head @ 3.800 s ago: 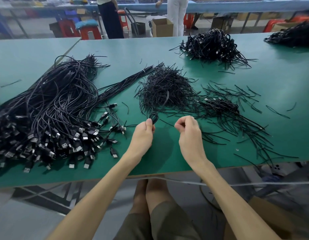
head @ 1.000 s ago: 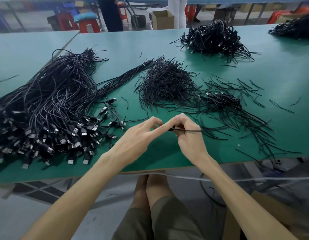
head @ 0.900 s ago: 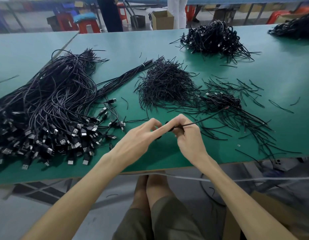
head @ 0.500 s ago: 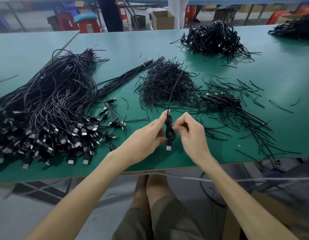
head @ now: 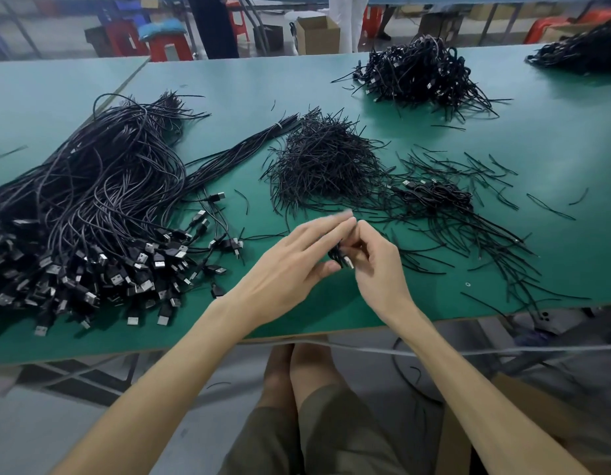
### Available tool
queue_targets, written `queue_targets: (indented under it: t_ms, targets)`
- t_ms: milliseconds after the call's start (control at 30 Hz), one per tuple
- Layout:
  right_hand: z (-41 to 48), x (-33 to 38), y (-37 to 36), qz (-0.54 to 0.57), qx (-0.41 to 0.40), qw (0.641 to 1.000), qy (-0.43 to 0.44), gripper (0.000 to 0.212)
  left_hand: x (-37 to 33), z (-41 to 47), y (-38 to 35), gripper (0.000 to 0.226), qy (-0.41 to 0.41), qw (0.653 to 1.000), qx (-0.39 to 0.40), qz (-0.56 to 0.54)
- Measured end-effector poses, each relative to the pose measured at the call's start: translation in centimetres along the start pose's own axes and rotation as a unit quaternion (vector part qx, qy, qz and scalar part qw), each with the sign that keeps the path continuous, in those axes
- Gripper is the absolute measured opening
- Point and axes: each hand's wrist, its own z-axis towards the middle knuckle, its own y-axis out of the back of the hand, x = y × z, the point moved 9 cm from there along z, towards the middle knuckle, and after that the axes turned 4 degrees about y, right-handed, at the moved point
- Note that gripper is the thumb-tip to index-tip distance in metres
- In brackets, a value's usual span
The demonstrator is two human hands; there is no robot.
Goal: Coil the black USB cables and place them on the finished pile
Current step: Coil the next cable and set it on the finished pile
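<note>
Green desk (head: 554,159) top carries everything, and the heap of short black ties (head: 326,166) at its middle serves as the reference. Your 2 hands meet just on the near side of that heap, above the desk's front edge. Your right hand (head: 377,269) has its fingers curled, pinching a small coiled cable (head: 339,256) whose silver USB plug pokes out at the lower end. Your left hand (head: 293,265) is stretched flat, fingers long and motion-blurred over the coil, thumb tip right beside it; whether those fingers press the coil cannot be told. Left of the tie heap sprawls the big mass of loose cables (head: 91,207), their plugs fanned toward you. Just right of the heap, among scattered ties, lies a small cluster of bundled cables (head: 434,197). Beyond the heap and to its right sits a larger pile of bundled cables (head: 420,73), well apart from your hands.
</note>
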Motion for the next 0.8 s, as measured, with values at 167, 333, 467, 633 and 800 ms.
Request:
queue_targets:
  t_ms: [167,333,467,633,800]
  targets:
    - [-0.2,0.5,0.2,-0.036,-0.006,0.999,0.029,0.031,-0.5,0.5,1.0,0.052,0.000,0.995,-0.030,0.098]
    - [-0.6,0.9,-0.3,-0.058,0.000,0.996,0.062,0.029,-1.4,0.7,1.9,0.043,-0.038,0.981,-0.094,0.163]
    - [-0.6,1.3,0.1,-0.065,-0.022,0.995,0.073,0.019,-1.3,0.6,2.3,0.042,-0.023,0.972,-0.143,0.184]
    - [-0.3,0.9,1.3,-0.057,-0.060,0.996,0.035,0.025,-1.2,2.0,2.4,0.044,0.037,0.976,-0.151,0.154]
    - [-0.3,0.4,1.7,-0.014,-0.084,0.996,0.013,0.019,0.4,3.4,1.2,0.036,0.170,0.980,-0.094,0.048]
